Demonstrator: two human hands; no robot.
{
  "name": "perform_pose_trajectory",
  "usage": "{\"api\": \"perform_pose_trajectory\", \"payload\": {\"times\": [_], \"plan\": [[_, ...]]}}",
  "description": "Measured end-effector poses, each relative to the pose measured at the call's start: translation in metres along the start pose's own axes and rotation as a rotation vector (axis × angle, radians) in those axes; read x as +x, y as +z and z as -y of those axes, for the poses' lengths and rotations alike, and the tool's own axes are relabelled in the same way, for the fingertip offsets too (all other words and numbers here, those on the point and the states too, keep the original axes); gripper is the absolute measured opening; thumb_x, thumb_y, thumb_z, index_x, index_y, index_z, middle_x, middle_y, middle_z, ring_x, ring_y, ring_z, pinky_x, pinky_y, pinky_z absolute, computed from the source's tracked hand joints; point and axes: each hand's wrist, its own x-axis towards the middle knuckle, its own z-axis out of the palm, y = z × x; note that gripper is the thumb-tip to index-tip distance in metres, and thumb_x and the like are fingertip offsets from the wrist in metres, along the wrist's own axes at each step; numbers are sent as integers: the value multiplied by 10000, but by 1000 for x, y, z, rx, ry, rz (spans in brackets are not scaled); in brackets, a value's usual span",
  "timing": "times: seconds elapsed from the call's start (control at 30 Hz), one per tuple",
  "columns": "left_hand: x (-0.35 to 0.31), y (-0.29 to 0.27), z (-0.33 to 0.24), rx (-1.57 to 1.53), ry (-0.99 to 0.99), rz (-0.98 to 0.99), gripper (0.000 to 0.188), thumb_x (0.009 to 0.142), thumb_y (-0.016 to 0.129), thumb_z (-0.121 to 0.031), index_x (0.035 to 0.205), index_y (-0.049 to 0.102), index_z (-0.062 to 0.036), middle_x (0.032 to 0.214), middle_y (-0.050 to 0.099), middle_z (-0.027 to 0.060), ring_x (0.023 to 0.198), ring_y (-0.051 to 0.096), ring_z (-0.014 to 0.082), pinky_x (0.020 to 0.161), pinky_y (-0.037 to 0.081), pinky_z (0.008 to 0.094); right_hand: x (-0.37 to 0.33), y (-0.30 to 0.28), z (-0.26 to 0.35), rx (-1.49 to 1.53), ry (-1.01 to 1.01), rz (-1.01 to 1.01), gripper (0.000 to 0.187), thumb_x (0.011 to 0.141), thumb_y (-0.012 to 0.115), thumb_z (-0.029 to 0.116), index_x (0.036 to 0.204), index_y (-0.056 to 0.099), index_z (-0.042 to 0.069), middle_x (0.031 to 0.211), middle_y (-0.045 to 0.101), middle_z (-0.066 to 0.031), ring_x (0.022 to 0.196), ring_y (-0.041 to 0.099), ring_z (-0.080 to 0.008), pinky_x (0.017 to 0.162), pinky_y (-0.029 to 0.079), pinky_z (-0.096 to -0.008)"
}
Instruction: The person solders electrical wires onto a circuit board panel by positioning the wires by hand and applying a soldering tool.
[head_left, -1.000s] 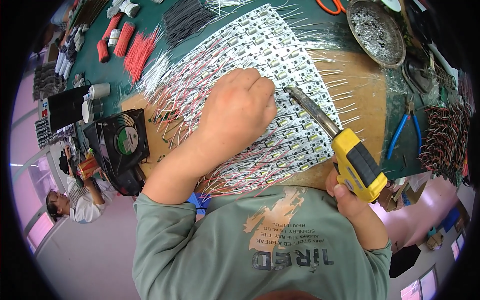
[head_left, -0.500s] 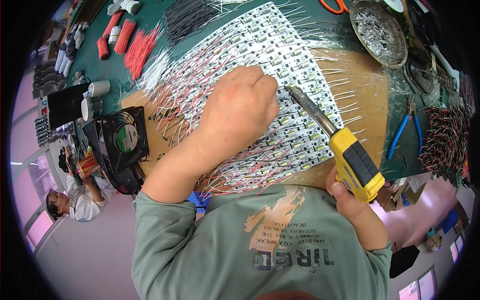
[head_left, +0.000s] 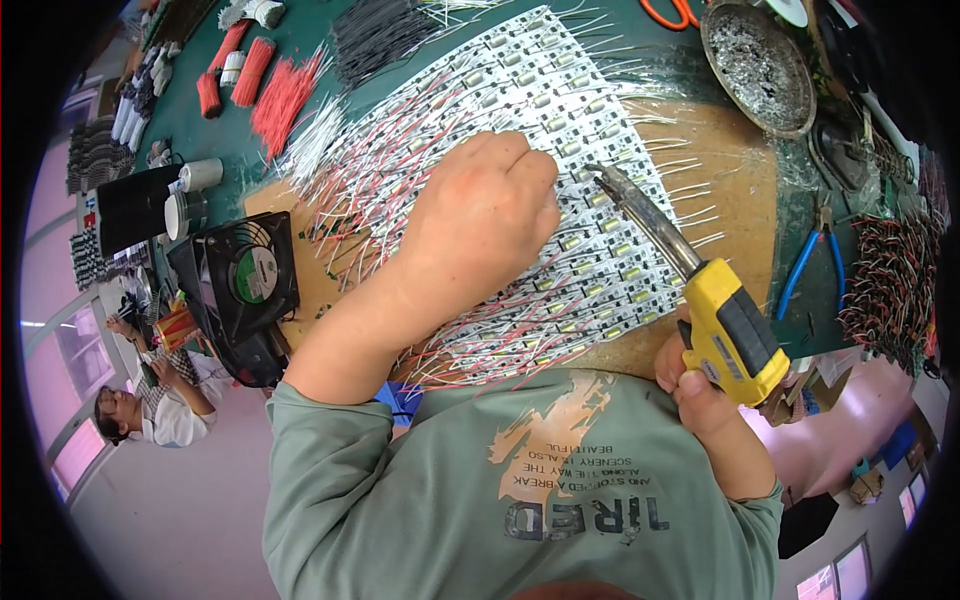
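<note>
My right hand point(head_left: 697, 392) is wrapped round the grip of a yellow and black soldering gun point(head_left: 737, 335). Its metal tip points up and left, over or on the sheet close to my left fingers; contact is hard to tell. My left hand point(head_left: 482, 210) is closed in a pinch above the white sheet of small circuit boards point(head_left: 622, 205). Its fingertips are hidden behind the knuckles, so what they hold cannot be seen. Rows of components fill the sheet. Red and white wires point(head_left: 395, 185) stick out across its left part, and pale wires stick out along its right edge.
A black fan point(head_left: 250, 270) stands left of my forearm. Red wire bundles point(head_left: 283, 105) and black wires point(head_left: 380, 38) lie at the back. A round dish of metal scraps point(head_left: 757, 70), blue-handled pliers point(head_left: 812, 262) and a heap of wires point(head_left: 890, 285) are on the right. Another person point(head_left: 165, 400) is far left.
The soldering gun has moved a little to the right and toward me, its tip drawing away from my left fingers. My left hand has stayed almost still.
</note>
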Motion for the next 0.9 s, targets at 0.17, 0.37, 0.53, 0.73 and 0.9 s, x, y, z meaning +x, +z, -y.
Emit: {"api": "perform_pose_trajectory", "payload": {"times": [0.17, 0.37, 0.53, 0.73, 0.9], "plan": [[8, -16, 0, -64, -46, 56, 101, 751, 680, -97, 810, 616, -46, 766, 598, 98, 741, 594, 289, 656, 480, 380, 1, 1, -1, 63, -4, -12, 172, 807, 644, 204, 728, 565, 74, 665, 526, -2, 615, 491, -130, 567, 389, -267], [40, -51, 58, 200, -109, -105, 118, 809, 625, -177, 843, 666, -72, 826, 620, 104, 804, 607, 306, 705, 485, 407, 2, 2, -6, 121, -52, 10, 155, 814, 644, 182, 748, 560, 70, 675, 529, -1, 619, 494, -128, 567, 387, -263], [60, -60, 116, 408, -148, -87, 144, 805, 604, -185, 861, 687, -81, 857, 625, 108, 839, 608, 315, 743, 490, 419, 2, 2, -16, 100, -73, -37, 735, 780, 731, 373, 1310, 392, -7, 647, 437, -17, 540, 409, -110, 484, 361, -252], [63, -56, 120, 396, -231, 24, 160, 805, 645, -184, 911, 699, -76, 869, 625, 104, 810, 616, 289, 722, 481, 366, 2, -1, -8, 147, -92, 32, 85, 821, 610, 123, 849, 583, 49, 733, 542, -12, 673, 507, -149, 626, 407, -284], [75, -44, 107, 374, -177, 45, 167, 794, 646, -192, 899, 701, -75, 857, 611, 104, 798, 607, 286, 718, 476, 369, 2, 1, -21, 126, -142, -24, 682, 803, 696, 317, 1311, 388, -18, 664, 448, -25, 549, 412, -108, 489, 368, -250]]}}
